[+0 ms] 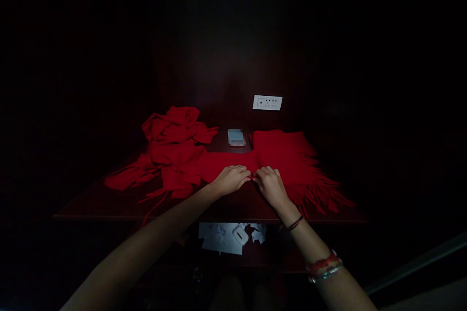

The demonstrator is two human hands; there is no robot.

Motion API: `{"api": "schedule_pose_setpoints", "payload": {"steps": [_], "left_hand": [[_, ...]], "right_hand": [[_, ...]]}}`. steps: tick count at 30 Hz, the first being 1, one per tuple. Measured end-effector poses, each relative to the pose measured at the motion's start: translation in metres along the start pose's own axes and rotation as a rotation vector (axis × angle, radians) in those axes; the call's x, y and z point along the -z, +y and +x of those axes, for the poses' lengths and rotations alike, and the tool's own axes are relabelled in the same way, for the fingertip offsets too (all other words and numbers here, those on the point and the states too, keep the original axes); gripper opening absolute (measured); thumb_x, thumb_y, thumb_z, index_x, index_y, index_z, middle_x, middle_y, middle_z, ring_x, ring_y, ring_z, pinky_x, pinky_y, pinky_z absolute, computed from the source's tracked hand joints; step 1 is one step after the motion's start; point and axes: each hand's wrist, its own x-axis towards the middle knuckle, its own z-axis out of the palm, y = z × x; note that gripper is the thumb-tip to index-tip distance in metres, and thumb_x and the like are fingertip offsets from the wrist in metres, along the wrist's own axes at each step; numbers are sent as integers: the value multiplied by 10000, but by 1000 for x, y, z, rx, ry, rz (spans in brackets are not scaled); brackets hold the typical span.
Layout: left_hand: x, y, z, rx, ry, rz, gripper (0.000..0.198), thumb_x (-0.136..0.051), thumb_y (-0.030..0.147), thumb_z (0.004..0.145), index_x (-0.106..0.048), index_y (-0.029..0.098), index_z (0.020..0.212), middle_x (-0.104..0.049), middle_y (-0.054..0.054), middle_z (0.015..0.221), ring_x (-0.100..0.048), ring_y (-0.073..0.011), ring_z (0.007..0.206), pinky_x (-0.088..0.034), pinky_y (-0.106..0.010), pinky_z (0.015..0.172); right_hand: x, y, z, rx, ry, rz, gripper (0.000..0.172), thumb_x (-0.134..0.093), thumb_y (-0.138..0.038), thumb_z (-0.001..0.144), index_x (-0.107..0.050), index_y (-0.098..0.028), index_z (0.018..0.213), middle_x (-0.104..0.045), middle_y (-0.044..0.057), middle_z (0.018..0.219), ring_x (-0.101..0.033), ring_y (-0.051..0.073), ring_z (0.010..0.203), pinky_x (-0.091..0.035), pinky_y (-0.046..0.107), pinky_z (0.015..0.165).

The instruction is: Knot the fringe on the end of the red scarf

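A red fringed scarf (280,155) lies across a dark wooden table (109,204), partly folded at the right with its fringe trailing toward the front right edge. My left hand (230,179) and my right hand (269,185) meet at the scarf's near edge in the middle, fingers curled and pinching the red cloth. A ring shows on my left hand, and bracelets circle my right wrist. A crumpled heap of more red cloth (171,143) sits at the left.
A small pale card or box (236,137) lies behind the scarf. A white wall socket plate (267,102) is on the dark back panel. Below the table edge, papers (221,238) and a small white case (240,234) lie on a lower shelf. The surroundings are very dark.
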Motion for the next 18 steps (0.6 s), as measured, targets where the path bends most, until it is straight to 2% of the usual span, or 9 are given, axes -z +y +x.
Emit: {"api": "schedule_pose_setpoints", "payload": {"steps": [3, 9, 18], "left_hand": [[-1, -1, 0, -1, -2, -14, 216, -349, 282, 852, -534, 172, 831, -571, -27, 817, -534, -146, 764, -408, -244, 685], [0, -1, 2, 10, -21, -16, 197, -371, 270, 845, -539, 168, 830, -573, -27, 806, -532, -144, 776, -400, -242, 700], [4, -6, -4, 12, -12, -5, 176, -417, 312, 822, -522, 171, 832, -559, -25, 832, -520, -145, 790, -397, -228, 684]], "right_hand": [[0, 1, -1, -1, 7, -2, 127, -453, -234, 803, -573, -196, 826, -564, 27, 803, -441, 160, 800, -251, 262, 685], [1, 3, -2, -30, -9, -29, 150, -455, -244, 801, -589, -189, 758, -567, 34, 771, -442, 167, 792, -251, 269, 672], [3, 4, -3, -69, -52, -27, 139, -445, -195, 797, -583, -191, 779, -563, 40, 792, -436, 163, 815, -250, 269, 691]]}}
